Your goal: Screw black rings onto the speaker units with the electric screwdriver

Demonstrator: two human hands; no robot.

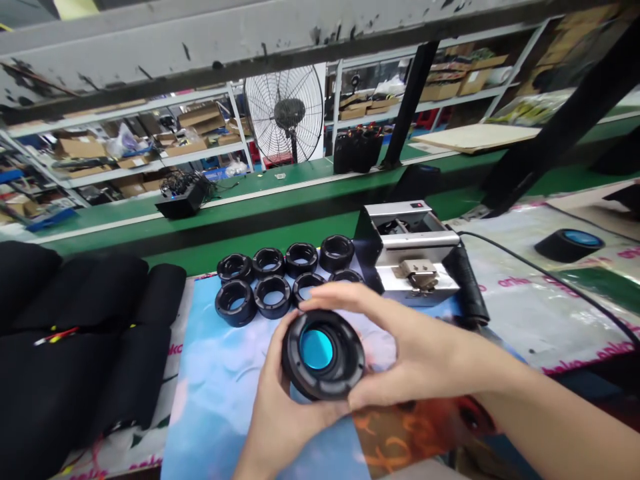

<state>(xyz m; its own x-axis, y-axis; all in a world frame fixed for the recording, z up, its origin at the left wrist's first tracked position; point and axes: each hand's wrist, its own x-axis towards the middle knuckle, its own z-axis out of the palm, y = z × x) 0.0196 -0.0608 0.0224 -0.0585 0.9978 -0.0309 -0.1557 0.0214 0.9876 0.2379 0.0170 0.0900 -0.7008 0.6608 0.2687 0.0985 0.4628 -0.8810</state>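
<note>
Between my two hands is a black round housing [345, 353], tilted so its open face shows. Deep inside it sits a shiny blue disc [317, 349]. My left hand [285, 407] cups the housing from the left and below, thumb along its lower edge. From the right, my right hand [395, 340] grips it with the fingers over the top and the thumb at the lower right. Just beyond, two rows of similar black rings [273, 295] stand on a blue printed mat [210, 387]; my fingers partly cover the nearer row.
A metal device [417, 257] with a latch stands behind my right hand. Black padded cylinders with wires [90, 347] are piled at left. A black piece with a blue top [570, 245] lies far right. Behind are a green ledge [250, 200], a fan [285, 113] and shelves.
</note>
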